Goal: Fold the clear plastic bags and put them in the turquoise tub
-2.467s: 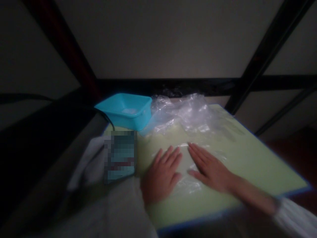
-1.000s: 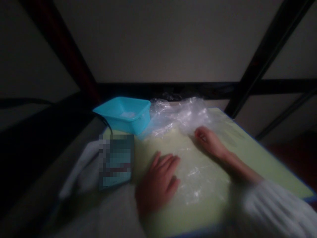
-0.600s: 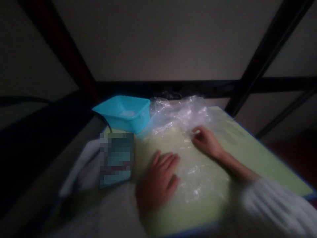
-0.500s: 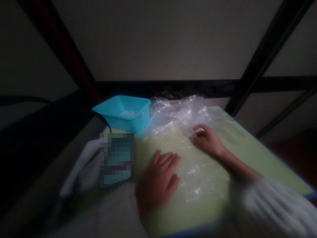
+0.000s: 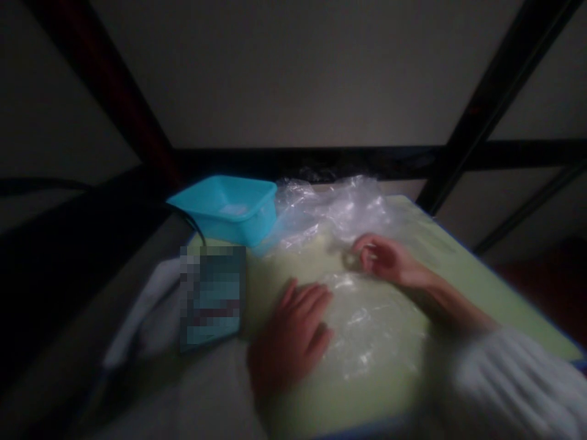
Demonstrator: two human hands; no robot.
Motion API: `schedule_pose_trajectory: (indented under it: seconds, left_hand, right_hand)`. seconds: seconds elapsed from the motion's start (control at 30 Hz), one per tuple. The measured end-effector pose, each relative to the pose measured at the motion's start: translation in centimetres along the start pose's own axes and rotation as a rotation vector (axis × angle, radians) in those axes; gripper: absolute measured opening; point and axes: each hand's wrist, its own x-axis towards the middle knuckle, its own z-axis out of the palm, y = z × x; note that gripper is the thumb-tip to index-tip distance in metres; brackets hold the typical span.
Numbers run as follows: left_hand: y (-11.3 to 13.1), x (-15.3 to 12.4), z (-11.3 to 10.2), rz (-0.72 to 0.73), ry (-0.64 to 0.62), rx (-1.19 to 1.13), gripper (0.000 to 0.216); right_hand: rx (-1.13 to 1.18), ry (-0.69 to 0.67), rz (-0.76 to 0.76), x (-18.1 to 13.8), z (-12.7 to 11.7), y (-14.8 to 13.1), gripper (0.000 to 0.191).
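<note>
My left hand (image 5: pixel 293 333) lies palm down with its fingers stretched out, at the left edge of a clear plastic bag (image 5: pixel 362 318) spread on the table. Beyond the bag's far edge, my right hand (image 5: pixel 389 261) is raised a little, its fingers curled in towards the thumb. A small pale spot shows among those fingers, too blurred to name. More crumpled clear plastic (image 5: pixel 339 208) is heaped just past my right hand.
A blue plastic basin (image 5: pixel 257 226) with something pale inside stands at the back left of the yellow-green tabletop (image 5: pixel 458 269). Nearer, a pixelated flat device or screen (image 5: pixel 215 299) sits left of my left hand. A dark cable (image 5: pixel 195 223) runs beside the basin.
My right hand has turned so that more of its palm side shows, with the fingers curled in, and has shifted slightly right and nearer. My left hand stays in place.
</note>
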Motion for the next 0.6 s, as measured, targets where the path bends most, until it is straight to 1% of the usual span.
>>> schedule_pose_trajectory:
  seconds: [0.1,0.2,0.23,0.3,0.37,0.43,0.5,0.6]
  left_hand:
    - [-0.1,-0.1,0.1,0.011,0.029,-0.013,0.044]
    - [-0.2,-0.1,0.1,0.024,0.056,-0.024,0.042]
    - [-0.1,-0.1,0.1,0.025,0.058,-0.026,0.042]
    - [-0.1,0.0,0.0,0.027,0.056,-0.024,0.041]
    - [-0.1,0.0,0.0,0.028,0.062,-0.016,0.04]
    - [-0.1,0.0,0.1,0.03,0.076,-0.01,0.039]
    - [-0.1,0.0,0.1,0.027,0.078,-0.01,0.039]
    - [0.0,0.1,0.0,0.016,0.05,-0.012,0.039]
  right_hand:
    - [0.028,-0.16,0.045,-0.2,0.1,-0.7,0.035]
    - [0.039,-0.226,0.054,-0.3,0.4,-1.2,0.033]
    - [0.037,-0.223,0.057,-0.3,0.6,-1.2,0.03]
    - [-0.008,-0.173,0.061,-0.2,0.8,-1.1,0.023]
    - [-0.117,-0.099,0.062,-0.2,1.0,-1.0,0.016]
    - [-0.24,-0.05,0.059,-0.2,1.2,-0.8,0.013]
    - [-0.315,-0.052,0.042,-0.2,1.3,-0.7,0.014]
    - [-0.366,-0.086,0.002,-0.1,1.6,-0.5,0.016]
